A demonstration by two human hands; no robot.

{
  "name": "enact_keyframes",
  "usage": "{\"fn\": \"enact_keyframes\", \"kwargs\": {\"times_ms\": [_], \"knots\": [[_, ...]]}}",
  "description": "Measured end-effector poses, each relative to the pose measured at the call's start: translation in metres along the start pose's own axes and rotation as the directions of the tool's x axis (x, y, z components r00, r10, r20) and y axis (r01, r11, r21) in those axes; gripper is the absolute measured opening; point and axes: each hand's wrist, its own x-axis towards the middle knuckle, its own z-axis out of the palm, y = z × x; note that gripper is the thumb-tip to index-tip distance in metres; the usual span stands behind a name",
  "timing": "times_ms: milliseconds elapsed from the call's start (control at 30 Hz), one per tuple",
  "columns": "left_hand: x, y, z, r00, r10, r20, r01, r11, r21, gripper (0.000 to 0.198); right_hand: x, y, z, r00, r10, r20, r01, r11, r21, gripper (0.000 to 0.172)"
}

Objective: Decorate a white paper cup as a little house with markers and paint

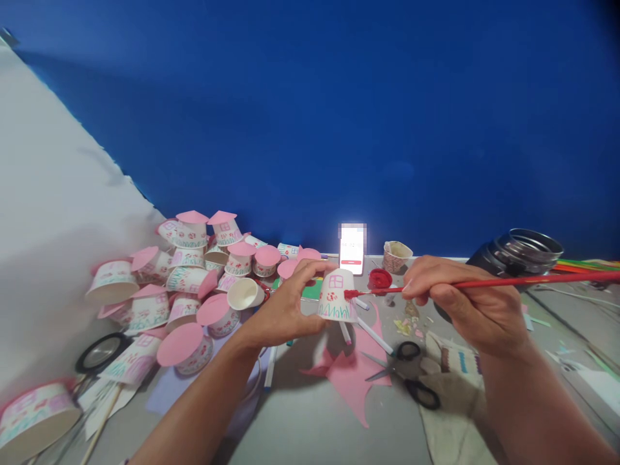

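Observation:
My left hand (285,310) grips an upside-down white paper cup (336,297) with a pink window and green markings drawn on it. My right hand (465,300) pinches a long red paintbrush (508,281). The brush's red tip touches the right side of the cup. Both hands hover just above the grey table (310,420). Below the cup lie pink paper scraps (353,378) and a few white markers (372,332).
A heap of decorated cups with pink lids (194,284) fills the left. Black scissors (411,371) lie under my right wrist. A lit phone (352,248), a red paint lid (380,278), a small patterned cup (396,256) and a dark metal container (520,250) stand by the blue wall.

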Motion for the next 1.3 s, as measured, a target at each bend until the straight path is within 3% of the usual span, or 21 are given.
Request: {"fn": "enact_keyframes", "kwargs": {"times_ms": [833, 1167, 1300], "knots": [[-0.0004, -0.0048, 0.0010, 1.000, 0.020, 0.001, -0.020, 0.999, -0.036, 0.078, -0.0045, 0.0028, 0.0009, 1.000, -0.018, -0.012, 0.018, 1.000, -0.005, 0.022], [0.0038, -0.0015, 0.0028, 0.999, 0.035, 0.033, -0.027, 0.972, -0.233, 0.074, -0.0010, 0.0013, -0.0005, 0.997, -0.067, 0.038, 0.069, 0.997, -0.033, 0.022], [0.0039, -0.0002, 0.0030, 0.999, 0.027, 0.046, -0.014, 0.963, -0.270, 0.074, -0.0047, 0.0013, -0.0043, 0.997, -0.078, 0.004, 0.078, 0.997, -0.023, 0.021]]}}
